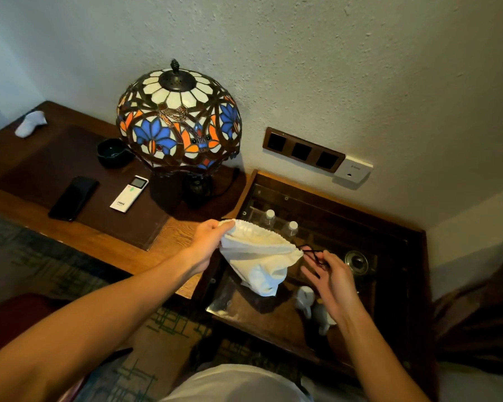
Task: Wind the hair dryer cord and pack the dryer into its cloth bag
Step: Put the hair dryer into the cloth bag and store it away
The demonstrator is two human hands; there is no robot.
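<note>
Head view: cloth bag (259, 256) held mid-air over glass-topped cabinet (331, 204); left hand (208, 242) grip clamped on rim, right hand (330, 274) grip pinches black drawstring (310, 252). Bag looks soft, bottom-heavy w/ bulge, prob. dryer inside; hold at rim hem.

Your left hand (208, 242) is reaching out on a long straight arm, fingers pinched shut on the gathered rim of the cloth bag (259, 256), wrist pretty flat. Your right hand (331, 278) sits closer in, forearm angled up from the bottom right, palm turned toward the left, fingers loosely spread with the dark drawstring (311, 253) hooked through the fingertips.
</note>
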